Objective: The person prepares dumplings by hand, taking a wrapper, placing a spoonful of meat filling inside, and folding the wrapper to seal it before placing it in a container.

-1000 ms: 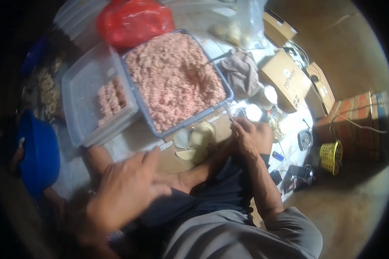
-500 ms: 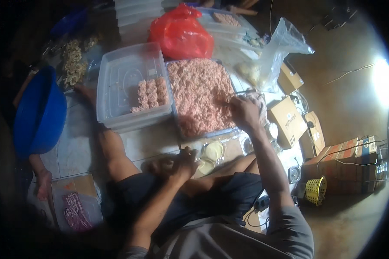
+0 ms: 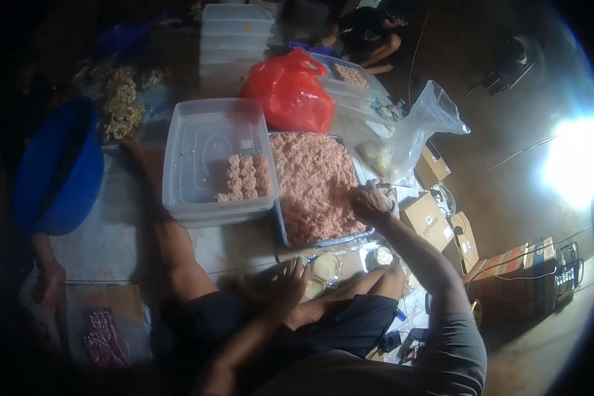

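Note:
A shallow blue tray (image 3: 325, 243) lies in front of me, heaped with pink minced mixture (image 3: 310, 185). My right hand (image 3: 372, 203) is at the tray's right edge, fingers curled in toward the mixture; whatever they grip is hidden. Low above my lap, my left hand (image 3: 294, 277) has its fingers bent together beside a small pale bowl (image 3: 325, 266), and I cannot make out what is in them. To the left of the tray stands a clear plastic bin (image 3: 177, 162). Rows of pink lumps (image 3: 247, 178) sit in its right part.
Behind the tray rests a red plastic bag (image 3: 290, 92), with stacked clear bins (image 3: 236, 43) farther back. A clear bag (image 3: 416, 135) and cardboard boxes (image 3: 428, 216) line the right. A large blue basin (image 3: 59, 168) stands left. Another person (image 3: 369, 36) sits at the far side.
The view has shifted, so the scene sits lower in the picture. My right hand remains by the tray's right edge; my left hand stays by the small bowls, its fingers pointing more upward.

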`<act>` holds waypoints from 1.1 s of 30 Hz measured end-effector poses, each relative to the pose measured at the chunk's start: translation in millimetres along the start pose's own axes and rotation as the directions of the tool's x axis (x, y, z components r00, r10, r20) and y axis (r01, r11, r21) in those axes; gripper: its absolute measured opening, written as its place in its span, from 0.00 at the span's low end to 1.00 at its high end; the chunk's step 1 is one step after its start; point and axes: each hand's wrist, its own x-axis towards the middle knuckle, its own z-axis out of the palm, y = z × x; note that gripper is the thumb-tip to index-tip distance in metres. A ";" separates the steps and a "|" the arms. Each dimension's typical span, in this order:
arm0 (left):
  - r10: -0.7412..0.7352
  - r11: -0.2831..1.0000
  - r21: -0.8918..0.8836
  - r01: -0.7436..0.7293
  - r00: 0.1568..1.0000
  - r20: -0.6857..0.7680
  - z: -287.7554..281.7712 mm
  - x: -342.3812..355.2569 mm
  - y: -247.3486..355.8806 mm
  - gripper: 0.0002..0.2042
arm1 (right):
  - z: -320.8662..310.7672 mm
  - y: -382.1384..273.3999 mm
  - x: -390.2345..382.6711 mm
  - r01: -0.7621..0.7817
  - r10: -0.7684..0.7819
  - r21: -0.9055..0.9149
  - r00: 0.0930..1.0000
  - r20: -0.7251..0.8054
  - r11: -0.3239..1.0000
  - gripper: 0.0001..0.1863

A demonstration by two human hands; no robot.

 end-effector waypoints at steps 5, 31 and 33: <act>0.140 0.988 -0.042 -0.147 0.981 -0.132 10.5 -3.0 -2.9 0.11 | 35.6 -14.9 -15.5 0.012 -0.002 0.085 0.993 -0.119 0.996 0.04; -0.379 0.005 -0.942 0.334 0.873 0.308 -21.6 3.2 -35.9 0.20 | 10.0 3.1 11.6 -0.050 0.067 0.192 0.994 -0.087 0.980 0.04; -0.283 0.062 -0.926 0.372 0.897 0.341 -17.2 15.7 -28.6 0.21 | 31.1 13.7 13.1 -0.140 0.139 0.100 0.990 0.014 0.985 0.06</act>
